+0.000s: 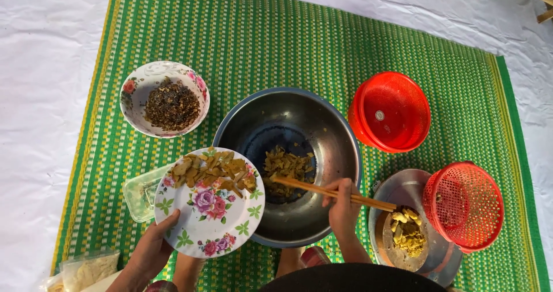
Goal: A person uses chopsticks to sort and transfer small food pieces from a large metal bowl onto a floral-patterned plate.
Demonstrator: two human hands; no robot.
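My left hand (151, 247) holds a white flowered plate (210, 217) by its near rim, tilted toward a large steel bowl (322, 132). Brownish-yellow sliced pieces (214, 171) lie along the plate's far edge. My right hand (343, 206) grips a pair of wooden chopsticks (322, 189) whose tips reach toward the plate's pieces, over the bowl. More of the same pieces (286, 166) sit in the bowl's bottom.
A flowered bowl of dark shredded matter (170, 103) stands at the left on a green woven mat (276, 32). Two red plastic baskets (391, 112) (465, 205) are at the right, beside a steel dish with yellow pieces (408, 233). A clear plastic box (138, 193) lies under the plate.
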